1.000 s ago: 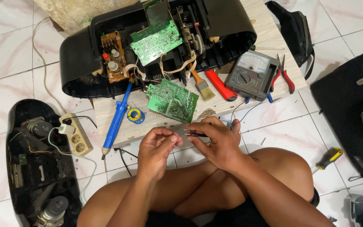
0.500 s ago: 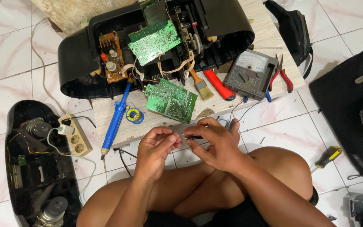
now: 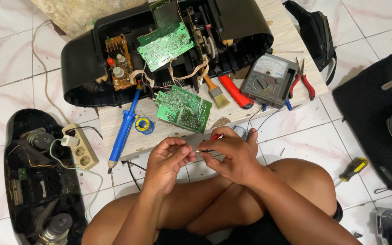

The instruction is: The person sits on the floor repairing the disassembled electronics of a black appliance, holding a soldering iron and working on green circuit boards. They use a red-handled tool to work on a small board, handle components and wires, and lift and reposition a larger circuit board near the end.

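The left hand point(image 3: 169, 159) and right hand point(image 3: 232, 156) meet just above the crossed knees, at the near edge of the low wooden desk point(image 3: 291, 41). Between them is a thin metal piece point(image 3: 203, 150), too small to identify; the right hand's grip is closed on it and on something red point(image 3: 216, 136), mostly hidden under the fingers. The left hand's fingertips are pinched together at the piece's other end, though what they hold, if anything, cannot be made out.

Thin wires point(image 3: 255, 119) run from the right hand up to one grey analogue multimeter point(image 3: 266, 80) on the desk. Also on the desk lie one loose green circuit board point(image 3: 183, 109), one blue soldering iron point(image 3: 123, 129), one small spool of solder point(image 3: 144, 125), one paintbrush point(image 3: 214, 90), one red-handled tool point(image 3: 234, 90) partly under the meter, and one pair of red pliers point(image 3: 305, 81). The opened black casing point(image 3: 82, 68) holds two more boards, one green and one brown; its upper part is cut off by the frame.

On the tiled floor lie one beige power strip point(image 3: 81, 152), a second black shell point(image 3: 37, 181) with motors, cut off at the bottom, and one yellow-and-black screwdriver point(image 3: 354, 169).
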